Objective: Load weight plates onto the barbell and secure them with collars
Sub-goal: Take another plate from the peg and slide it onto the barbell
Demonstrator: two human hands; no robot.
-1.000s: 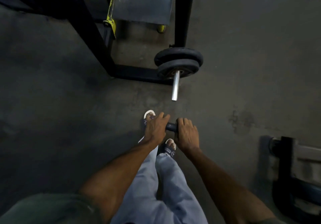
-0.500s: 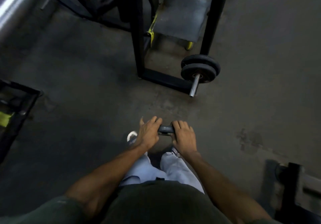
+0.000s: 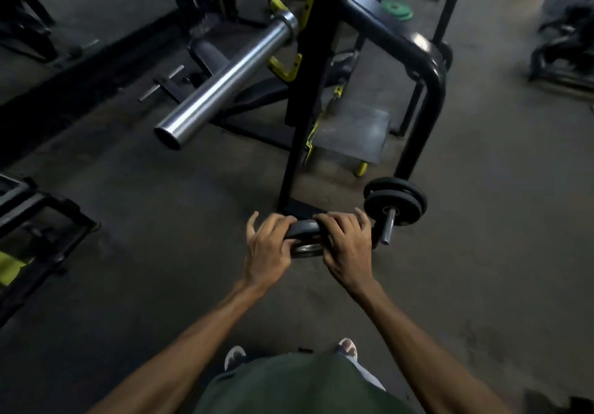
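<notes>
Hands: my left hand (image 3: 269,246) and right hand (image 3: 345,246) each grip tight on one dark plate (image 3: 303,233), below the bare bar (image 3: 225,81).

Dim gym light, motion-blurred, wide-angle edges curved.

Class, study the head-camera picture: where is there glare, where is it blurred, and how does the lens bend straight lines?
Head view: dim overall; glare streaks along the steel barbell sleeve; motion blur smears the far machines and green plates; the wide lens bows the rack upright; both hands and the plate stay fairly sharp.
</notes>
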